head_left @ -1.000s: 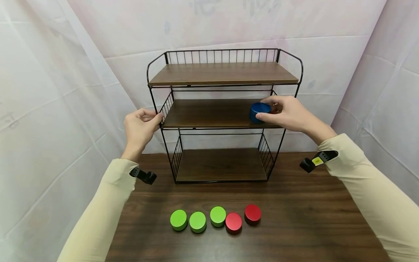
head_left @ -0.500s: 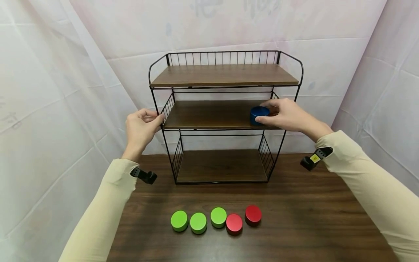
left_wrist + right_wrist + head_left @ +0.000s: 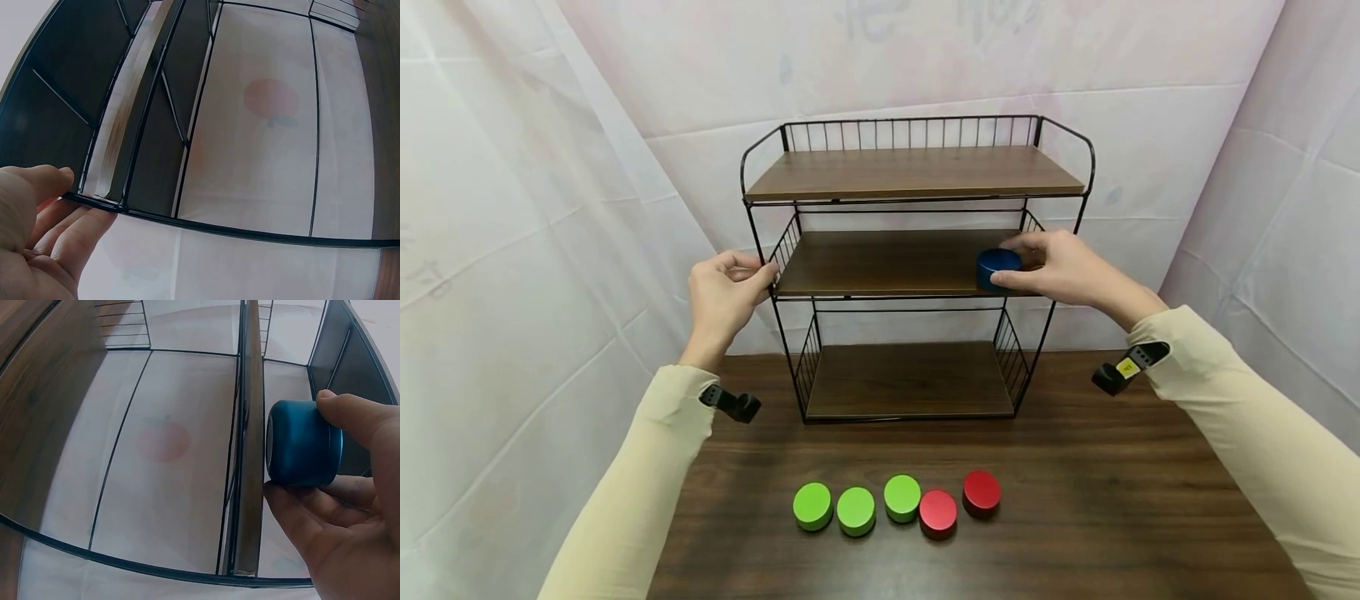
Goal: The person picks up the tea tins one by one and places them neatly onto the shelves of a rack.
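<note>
My right hand (image 3: 1060, 267) holds a small round blue tin (image 3: 992, 272) between thumb and fingers, at the right part of the middle shelf (image 3: 880, 260). In the right wrist view the thumb lies on one side of the tin (image 3: 303, 444) and the fingers on the other, with its flat base facing the shelf edge (image 3: 251, 456) and right by it. On the other side, my left hand (image 3: 722, 296) pinches the black frame of the three-tier rack (image 3: 786, 337) at middle-shelf height. The left wrist view shows thumb and fingers around the frame's corner by the shelf end.
In front of the rack, several round tins stand in a loose row on the wooden table (image 3: 1112, 500): green ones (image 3: 856, 510) to the left, two red ones (image 3: 937, 512) to the right. Light cloth (image 3: 1172, 167) hangs behind and at both sides.
My right hand has lowered the blue tin a little toward the middle shelf, and it sits slightly farther right. My left hand keeps its grip on the rack frame.
</note>
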Tool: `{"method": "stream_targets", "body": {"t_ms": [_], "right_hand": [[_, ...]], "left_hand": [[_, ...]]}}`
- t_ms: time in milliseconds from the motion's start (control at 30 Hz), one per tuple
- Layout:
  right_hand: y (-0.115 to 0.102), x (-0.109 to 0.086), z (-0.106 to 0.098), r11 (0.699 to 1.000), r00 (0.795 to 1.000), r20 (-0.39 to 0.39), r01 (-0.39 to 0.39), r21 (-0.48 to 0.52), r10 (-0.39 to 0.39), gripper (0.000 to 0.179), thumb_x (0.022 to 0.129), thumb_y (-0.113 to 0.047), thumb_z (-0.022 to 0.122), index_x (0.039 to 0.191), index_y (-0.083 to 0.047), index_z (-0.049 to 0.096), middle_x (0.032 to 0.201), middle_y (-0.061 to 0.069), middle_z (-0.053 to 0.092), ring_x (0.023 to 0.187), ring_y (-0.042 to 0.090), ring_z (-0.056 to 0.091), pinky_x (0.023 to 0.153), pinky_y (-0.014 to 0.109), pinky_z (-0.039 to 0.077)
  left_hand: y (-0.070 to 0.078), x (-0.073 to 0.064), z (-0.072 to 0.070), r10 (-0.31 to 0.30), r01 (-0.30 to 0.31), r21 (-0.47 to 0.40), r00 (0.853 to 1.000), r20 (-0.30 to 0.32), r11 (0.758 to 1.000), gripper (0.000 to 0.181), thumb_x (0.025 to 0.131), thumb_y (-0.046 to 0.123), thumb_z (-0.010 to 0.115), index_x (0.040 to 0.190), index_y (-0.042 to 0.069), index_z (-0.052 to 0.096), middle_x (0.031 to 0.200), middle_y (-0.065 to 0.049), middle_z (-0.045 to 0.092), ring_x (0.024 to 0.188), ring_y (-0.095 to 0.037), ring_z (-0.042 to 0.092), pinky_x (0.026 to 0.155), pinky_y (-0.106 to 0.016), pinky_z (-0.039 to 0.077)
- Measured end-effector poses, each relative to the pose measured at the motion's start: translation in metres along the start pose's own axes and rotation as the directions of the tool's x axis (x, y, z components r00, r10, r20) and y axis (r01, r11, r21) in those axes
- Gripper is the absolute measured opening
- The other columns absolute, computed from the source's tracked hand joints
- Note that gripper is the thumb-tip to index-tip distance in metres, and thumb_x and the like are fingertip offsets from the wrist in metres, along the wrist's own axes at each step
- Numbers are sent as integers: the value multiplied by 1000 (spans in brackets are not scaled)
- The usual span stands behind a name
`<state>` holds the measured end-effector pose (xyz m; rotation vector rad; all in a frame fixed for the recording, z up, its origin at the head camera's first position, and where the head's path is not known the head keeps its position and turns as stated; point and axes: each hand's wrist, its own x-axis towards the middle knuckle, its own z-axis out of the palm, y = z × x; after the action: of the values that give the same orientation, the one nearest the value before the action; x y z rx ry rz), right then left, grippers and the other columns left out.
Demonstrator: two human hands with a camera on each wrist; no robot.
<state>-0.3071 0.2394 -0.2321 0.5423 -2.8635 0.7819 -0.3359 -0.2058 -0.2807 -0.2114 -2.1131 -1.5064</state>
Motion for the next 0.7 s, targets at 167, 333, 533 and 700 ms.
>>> {"method": "stream_targets", "body": {"t_ms": [167,333,533,700], "right_hand": [[4,-3,1,1000,1000,4,-13,23,13,66,97,-48,70,146,-6,55,132,21,67,117,33,67,94,54,60],[3,-3,2,999,1000,-11,-4,41,4,64,97,-45,71,145,-5,56,134,23,65,118,36,66,94,55,60],[2,-6,6,998,999,-38,4,56,-2,63,97,-41,72,145,-3,55,131,23,66,116,36,67,94,54,61],[3,-8,9,998,998,-61,10,62,-6,63,98,-38,72,145,0,54,129,25,67,114,37,68,93,54,62]], "left_hand": [[0,0,0,3,-3,0,1000,2,1000,20,88,16,83,91,0,72,77,10,78,68,-3,75,61,-20,66],[1,-1,0,3,-3,-2,1000,-2,1000,19,88,15,82,90,-1,72,77,9,78,69,-2,75,63,-21,66],[0,0,0,8,-8,5,1000,1,1000,20,88,16,82,91,-1,72,81,6,79,69,-2,75,64,-20,66],[0,0,0,14,-14,-7,1000,6,1000,20,89,15,82,91,-2,72,79,8,78,69,0,75,63,-21,66]]}}
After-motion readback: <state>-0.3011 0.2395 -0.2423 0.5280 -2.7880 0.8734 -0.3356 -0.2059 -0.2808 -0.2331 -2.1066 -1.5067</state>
